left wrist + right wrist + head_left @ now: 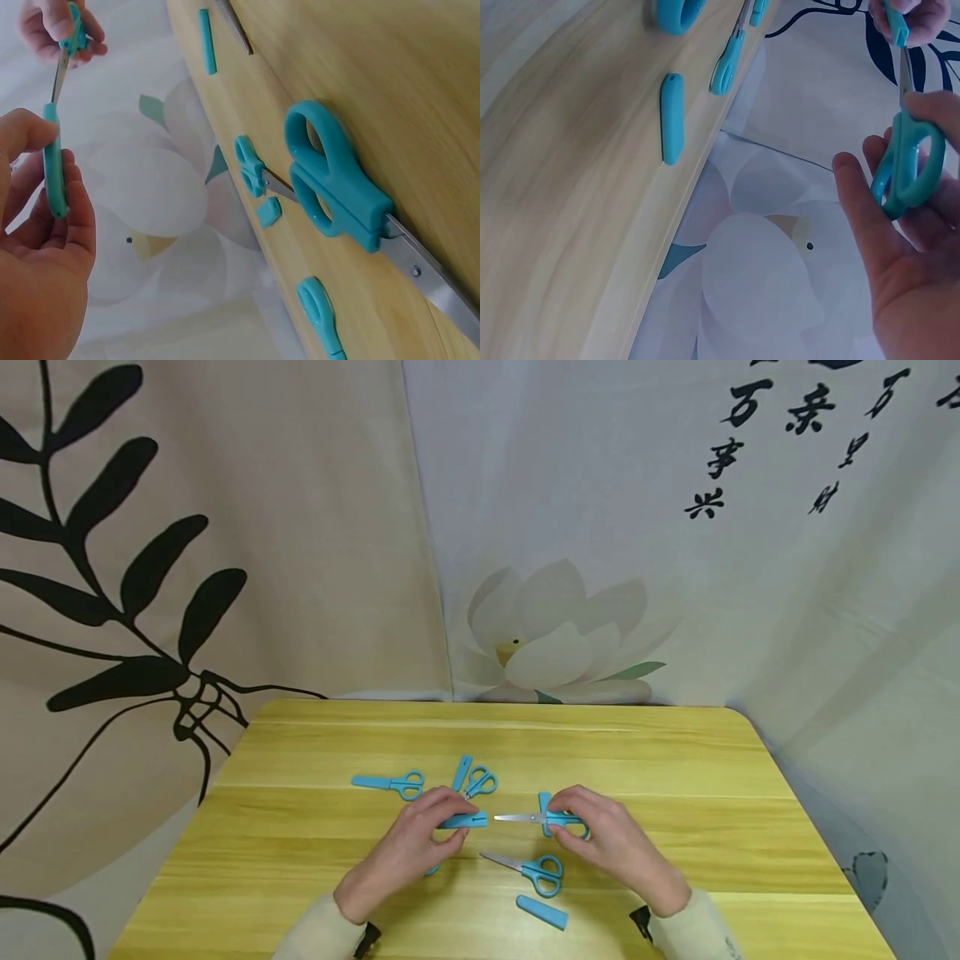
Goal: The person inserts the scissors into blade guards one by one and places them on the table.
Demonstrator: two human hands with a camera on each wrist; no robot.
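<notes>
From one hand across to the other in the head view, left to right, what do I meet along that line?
Left hand → held cap → held scissors → right hand. A second cap overlaps the held scissors, so I leave it out.

Behind the wooden worktop (675,752), whose far corners are rounded, pale cloth (337,485) is seen, divided by a nearly vertical line (421,472). At left, black leaves (161,566) are printed; in the middle, a white flower (555,647); at upper right, black characters (810,408).
</notes>
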